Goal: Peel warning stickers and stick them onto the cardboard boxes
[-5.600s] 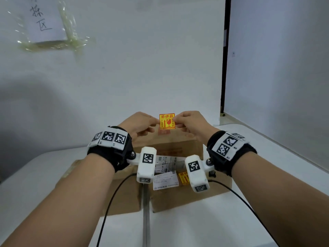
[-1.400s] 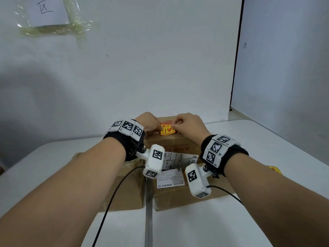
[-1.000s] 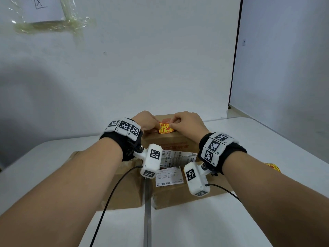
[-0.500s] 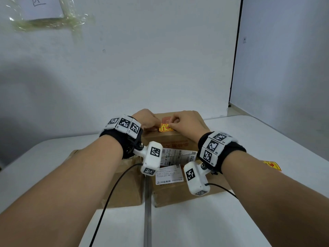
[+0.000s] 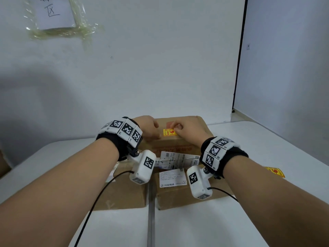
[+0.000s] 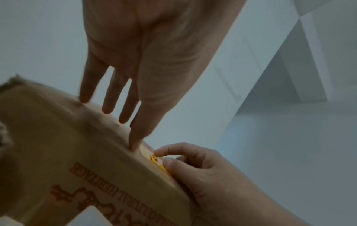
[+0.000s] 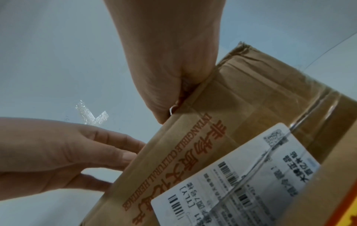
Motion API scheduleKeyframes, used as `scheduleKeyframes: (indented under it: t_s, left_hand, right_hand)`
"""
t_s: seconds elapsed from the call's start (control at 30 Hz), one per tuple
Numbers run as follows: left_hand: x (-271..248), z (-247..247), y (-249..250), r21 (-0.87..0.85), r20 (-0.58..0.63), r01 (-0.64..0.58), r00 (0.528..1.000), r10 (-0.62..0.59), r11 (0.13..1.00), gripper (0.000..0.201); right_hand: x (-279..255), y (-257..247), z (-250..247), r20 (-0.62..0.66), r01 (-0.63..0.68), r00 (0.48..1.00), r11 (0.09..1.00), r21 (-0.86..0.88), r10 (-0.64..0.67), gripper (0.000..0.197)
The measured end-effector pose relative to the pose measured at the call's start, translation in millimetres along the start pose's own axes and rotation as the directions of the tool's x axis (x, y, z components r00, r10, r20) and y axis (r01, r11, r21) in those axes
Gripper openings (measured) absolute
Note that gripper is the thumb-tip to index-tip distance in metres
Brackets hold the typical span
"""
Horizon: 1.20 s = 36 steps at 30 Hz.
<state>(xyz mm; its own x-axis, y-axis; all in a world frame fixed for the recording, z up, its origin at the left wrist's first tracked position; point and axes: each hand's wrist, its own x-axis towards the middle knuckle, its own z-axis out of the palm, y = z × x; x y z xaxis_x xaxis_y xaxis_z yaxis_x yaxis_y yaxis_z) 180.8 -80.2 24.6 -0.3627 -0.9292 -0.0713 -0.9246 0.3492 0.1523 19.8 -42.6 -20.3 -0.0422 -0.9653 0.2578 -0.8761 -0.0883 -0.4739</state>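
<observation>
So we're in the sticking step right now. The yellow warning sticker (image 5: 168, 132) is lying on top of the upper cardboard box (image 5: 188, 139), near its front edge. The left hand (image 5: 147, 126) is resting straight fingers on the box top just beside the sticker, open, gripping nothing. The right hand (image 5: 185, 130) is curling its fingers over the sticker's right side, looks like it's pinching or pressing that edge. My guess for next: smoothing it flat, then grabbing the sticker sheet (image 5: 275, 172) sitting on the desk (image 5: 267, 139) for another box.
</observation>
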Motion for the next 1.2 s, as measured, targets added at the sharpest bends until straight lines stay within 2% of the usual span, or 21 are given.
scheduleKeyframes:
  t_s: [0.07, 0.17, 0.27, 0.37, 0.5, 0.6, 0.73, 0.87, 1.0, 1.2]
  left_hand:
    - [-11, 0, 0, 0.092, 0.020, -0.032, 0.999, 0.030, 0.995, 0.043]
    - [-14, 0, -4, 0.104, 0.073, -0.081, 0.995, 0.074, 0.991, 0.042]
    - [-12, 0, -7, 0.110, 0.098, -0.087, 0.992, 0.077, 0.990, 0.045]
    - [-9, 4, -8, 0.137, 0.074, -0.104, 0.993, 0.094, 0.985, 0.043]
    - [-5, 7, -9, 0.156, 0.077, -0.136, 0.989, 0.125, 0.978, 0.042]
    - [-6, 7, -7, 0.182, 0.082, -0.159, 0.986, 0.147, 0.970, 0.040]
    - [-4, 8, -6, 0.187, 0.093, -0.168, 0.984, 0.152, 0.968, 0.041]
    - [-4, 9, -7, 0.187, 0.088, -0.159, 0.986, 0.145, 0.969, 0.050]
    - [-3, 13, -8, 0.199, 0.085, -0.154, 0.987, 0.139, 0.968, 0.054]
    - [-4, 17, 6, 0.307, 0.154, -0.179, 0.979, 0.137, 0.935, 0.058]
  right_hand:
    - [-6, -3, -5, 0.037, 0.033, 0.999, 0.996, -0.080, -0.031, 0.035]
    - [-11, -8, -9, 0.069, 0.091, 0.994, 0.975, -0.204, -0.079, 0.037]
    - [-15, -18, -15, 0.155, 0.124, 0.985, 0.930, -0.345, -0.074, 0.040]
    - [-18, -30, -21, 0.238, 0.181, 0.968, 0.866, -0.466, -0.074, 0.044]
    - [-4, -35, -6, 0.318, 0.204, 0.948, 0.828, -0.523, -0.033, 0.046]
    - [-2, -33, 0, 0.309, 0.165, 0.951, 0.828, -0.535, 0.010, 0.051]
    - [-11, -29, -6, 0.286, 0.222, 0.954, 0.842, -0.491, -0.085, 0.050]
    - [-9, -27, -11, 0.316, 0.240, 0.944, 0.861, -0.448, -0.099, 0.047]
    - [-6, -23, -12, 0.233, 0.163, 0.972, 0.834, -0.527, -0.043, 0.042]
    - [-16, -14, -7, 0.130, 0.130, 0.989, 0.839, -0.528, -0.071, 0.034]
